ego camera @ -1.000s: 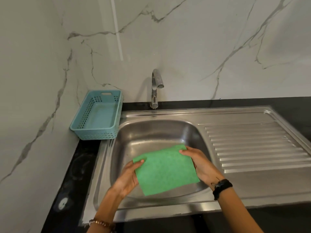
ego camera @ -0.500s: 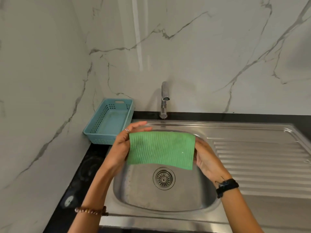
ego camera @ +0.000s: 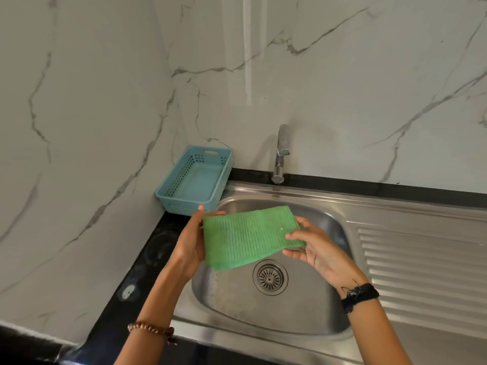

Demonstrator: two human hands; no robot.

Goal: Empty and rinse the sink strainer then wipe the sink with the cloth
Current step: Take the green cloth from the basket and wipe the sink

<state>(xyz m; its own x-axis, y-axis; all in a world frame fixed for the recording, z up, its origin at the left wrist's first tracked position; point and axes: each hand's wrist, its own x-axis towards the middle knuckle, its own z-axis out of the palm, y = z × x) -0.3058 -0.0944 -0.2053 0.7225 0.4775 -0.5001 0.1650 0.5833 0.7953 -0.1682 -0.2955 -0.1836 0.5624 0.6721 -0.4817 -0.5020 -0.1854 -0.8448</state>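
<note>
A green ribbed cloth (ego camera: 245, 237) is held spread out above the steel sink basin (ego camera: 297, 312). My left hand (ego camera: 191, 243) grips its left edge, fingers behind the cloth. My right hand (ego camera: 315, 250) pinches its right edge between thumb and fingers. The round metal strainer (ego camera: 269, 277) sits in the drain at the basin's bottom, just below the cloth's lower edge. The tap (ego camera: 280, 154) stands behind the basin with no water running.
An empty light-blue plastic basket (ego camera: 195, 180) stands on the black counter (ego camera: 147, 262) in the back left corner. The ribbed steel drainboard (ego camera: 421, 259) lies to the right. Marble walls close off the left and back.
Both hands lifted the cloth off the basin and turned it, uncovering the strainer. Its ribbed side now faces up, tilted down to the left. The camera view has tilted upward.
</note>
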